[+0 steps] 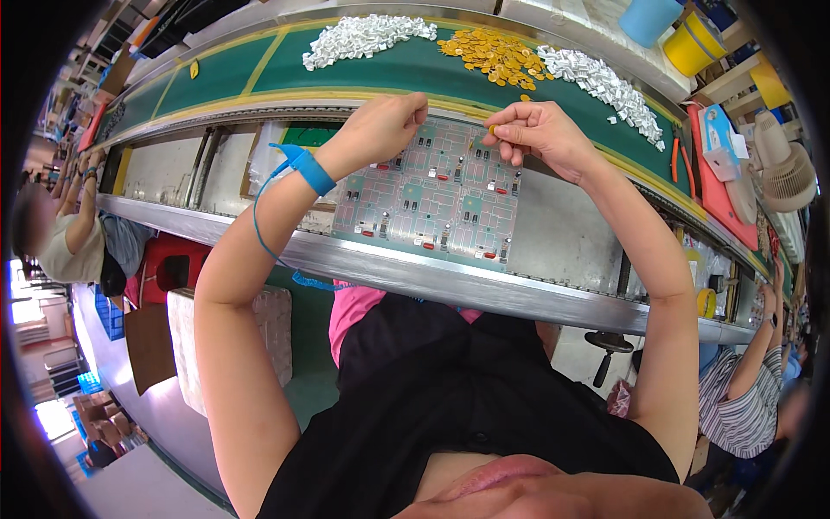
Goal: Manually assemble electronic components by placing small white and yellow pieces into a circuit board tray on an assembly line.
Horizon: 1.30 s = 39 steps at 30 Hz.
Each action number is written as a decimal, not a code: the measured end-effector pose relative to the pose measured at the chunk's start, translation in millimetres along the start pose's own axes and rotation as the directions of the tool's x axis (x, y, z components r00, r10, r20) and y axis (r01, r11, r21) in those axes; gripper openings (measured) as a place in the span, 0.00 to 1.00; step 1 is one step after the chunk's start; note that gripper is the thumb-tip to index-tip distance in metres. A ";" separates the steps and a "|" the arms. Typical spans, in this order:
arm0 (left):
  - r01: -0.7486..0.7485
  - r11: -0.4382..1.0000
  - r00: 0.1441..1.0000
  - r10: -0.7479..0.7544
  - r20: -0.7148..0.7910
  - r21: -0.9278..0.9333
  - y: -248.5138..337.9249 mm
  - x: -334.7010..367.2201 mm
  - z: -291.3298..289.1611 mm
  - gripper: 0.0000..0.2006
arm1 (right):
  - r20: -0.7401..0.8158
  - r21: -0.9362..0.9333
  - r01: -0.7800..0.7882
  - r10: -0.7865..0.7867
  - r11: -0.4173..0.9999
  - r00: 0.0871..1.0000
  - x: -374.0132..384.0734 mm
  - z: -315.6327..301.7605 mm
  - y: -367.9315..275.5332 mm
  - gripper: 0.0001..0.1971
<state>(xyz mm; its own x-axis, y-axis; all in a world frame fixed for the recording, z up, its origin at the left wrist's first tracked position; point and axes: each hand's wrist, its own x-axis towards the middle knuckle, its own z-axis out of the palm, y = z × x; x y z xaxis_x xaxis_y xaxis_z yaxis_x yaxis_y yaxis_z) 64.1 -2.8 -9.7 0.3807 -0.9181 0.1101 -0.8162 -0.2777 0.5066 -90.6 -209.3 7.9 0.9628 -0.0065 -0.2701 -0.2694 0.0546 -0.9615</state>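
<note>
A pale panel of small circuit boards (432, 195) lies on the metal assembly line in front of me, dotted with red and black parts. My left hand (385, 125), with a blue strap (303, 167) on its wrist, has its fingers pinched together over the panel's far left edge; whether it holds a part is hidden. My right hand (536, 130) hovers over the panel's far right corner, pinching a small orange disc component (493, 129).
On the green belt (216, 73) behind the panel lie a heap of white parts (363, 39), a pile of orange discs (497, 54) and more white parts (601, 82). Blue and yellow tubs (674, 30) stand far right. Other workers sit at left (78, 233) and right (743, 389).
</note>
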 end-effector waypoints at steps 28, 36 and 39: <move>0.039 0.994 0.994 -0.048 0.093 0.102 5.5 3.0 0.9 0.07 | 0.029 -0.322 0.071 -0.065 0.944 0.997 -17.2 16.9 3.3 0.08; 0.280 0.739 0.959 -0.241 0.147 -0.612 -5.3 -8.6 -28.8 0.14 | 0.348 -0.706 0.517 -0.398 0.485 0.849 -19.9 44.7 13.2 0.05; 0.244 0.608 0.966 -0.225 0.130 -0.755 2.0 -20.8 -38.3 0.14 | 0.393 -0.708 0.538 -0.377 0.458 0.838 -15.8 49.2 21.3 0.05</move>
<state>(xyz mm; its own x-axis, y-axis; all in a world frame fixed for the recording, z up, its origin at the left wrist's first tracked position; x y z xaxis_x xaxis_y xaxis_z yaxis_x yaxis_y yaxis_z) 71.2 26.6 21.7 0.4949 -0.8607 -0.1193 -0.0751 -0.1792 0.9809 -110.5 -158.9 -5.8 0.9172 0.3667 0.1562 0.3797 -0.6850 -0.6217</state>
